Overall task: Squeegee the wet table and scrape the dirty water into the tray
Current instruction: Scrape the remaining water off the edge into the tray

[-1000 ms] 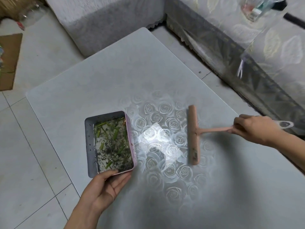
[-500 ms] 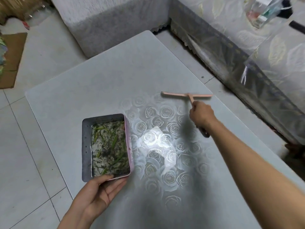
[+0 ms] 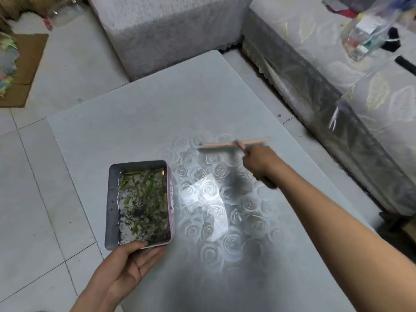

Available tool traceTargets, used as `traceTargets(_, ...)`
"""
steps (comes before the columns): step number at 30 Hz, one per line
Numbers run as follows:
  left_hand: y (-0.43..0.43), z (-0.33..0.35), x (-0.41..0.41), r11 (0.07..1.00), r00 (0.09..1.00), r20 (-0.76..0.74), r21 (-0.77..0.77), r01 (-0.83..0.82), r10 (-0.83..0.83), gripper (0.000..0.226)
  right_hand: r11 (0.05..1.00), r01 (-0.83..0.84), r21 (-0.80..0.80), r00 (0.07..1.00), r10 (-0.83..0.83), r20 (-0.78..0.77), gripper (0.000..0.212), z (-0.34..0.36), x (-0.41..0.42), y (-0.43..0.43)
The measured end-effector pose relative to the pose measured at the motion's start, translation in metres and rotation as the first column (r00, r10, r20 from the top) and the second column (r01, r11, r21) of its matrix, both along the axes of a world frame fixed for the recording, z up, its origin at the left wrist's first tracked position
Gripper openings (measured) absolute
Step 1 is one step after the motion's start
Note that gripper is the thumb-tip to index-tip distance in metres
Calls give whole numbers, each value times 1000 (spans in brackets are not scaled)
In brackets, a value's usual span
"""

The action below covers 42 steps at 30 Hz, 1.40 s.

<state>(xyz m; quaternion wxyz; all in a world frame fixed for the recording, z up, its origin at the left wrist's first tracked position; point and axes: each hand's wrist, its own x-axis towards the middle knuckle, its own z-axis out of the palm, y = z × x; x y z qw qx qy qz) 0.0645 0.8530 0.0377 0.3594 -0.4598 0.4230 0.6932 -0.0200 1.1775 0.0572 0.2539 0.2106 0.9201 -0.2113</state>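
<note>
A pink-sided metal tray [image 3: 112, 203] holding dirty water, black grit and green scraps sits at the left edge of the grey rose-patterned table [image 3: 157, 104]. My left hand [image 3: 126, 264] grips the tray's near end, thumb over the rim and fingers underneath. My right hand [image 3: 258, 162] grips the handle of a pink squeegee [image 3: 225, 144]. Its blade lies crosswise on the table beyond the tray, past the bright glare patch. The handle is mostly hidden in my fist.
A grey covered stool [image 3: 166, 30] stands off the table's far corner. A plastic-covered sofa [image 3: 337, 70] with a clear bag of items [image 3: 364, 34] runs along the right. Tiled floor [image 3: 33, 199] with cardboard [image 3: 24, 70] lies to the left.
My right hand swung the squeegee from the table's right side, blade lengthwise, out to the far middle with the blade turned crosswise. The left hand stays on the tray.
</note>
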Motion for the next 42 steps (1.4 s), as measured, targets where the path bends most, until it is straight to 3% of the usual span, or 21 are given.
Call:
traceTargets(3, -8, -2, 8, 1000, 1000, 13, -4, -23, 23, 21, 996, 76, -44, 997, -76, 8, 65, -17, -18, -36)
traceTargets(9, -34, -4, 33, 999, 997, 62, -16, -34, 35, 20, 1000, 17, 7, 998, -17, 53, 88, -39, 81, -92)
traceTargets(13, -56, -2, 44, 998, 995, 87, -33, -46, 49, 24, 993, -119, 10, 982, 116, 149, 78, -20, 91, -86)
traceTargets(15, -67, -3, 48, 998, 995, 80, -44, -53, 56, 32, 986, -162, 45, 985, 159, 65, 66, -7, 74, -84)
traceTargets(17, -82, -6, 51, 997, 995, 77, -51, -63, 67, 37, 993, -107, 48, 994, 108, -21, 52, -5, 42, -96)
traceTargets(19, -94, -7, 54, 996, 995, 71, -51, -69, 72, 42, 998, -57, 15, 998, 57, -5, 47, -13, 7, -118)
traceTargets(24, -127, -10, 58, 994, 991, 88, -59, -95, 100, 43, 1000, 12, 3, 999, -12, 47, 74, -40, 30, -188)
traceTargets(30, -164, -1, 49, 997, 992, 113, -52, -57, 62, 39, 988, -150, 45, 976, 141, 164, 83, -19, 125, -220)
traceTargets(32, -179, -4, 43, 998, 993, 108, -33, -53, 56, 36, 979, -198, 51, 966, 186, 182, 79, -7, 112, -224)
traceTargets(37, -206, -19, 37, 999, 997, 65, -20, -27, 28, 33, 990, -138, 37, 989, 140, -56, 65, 6, 13, -238)
traceTargets(40, -221, -31, 34, 999, 996, 81, 1, -35, 35, 34, 986, -164, 3, 986, 164, 24, 70, -9, -9, -267)
traceTargets(42, -231, -37, 32, 999, 994, 96, 8, -51, 49, 38, 986, -164, 6, 986, 164, 28, 78, -20, 21, -284)
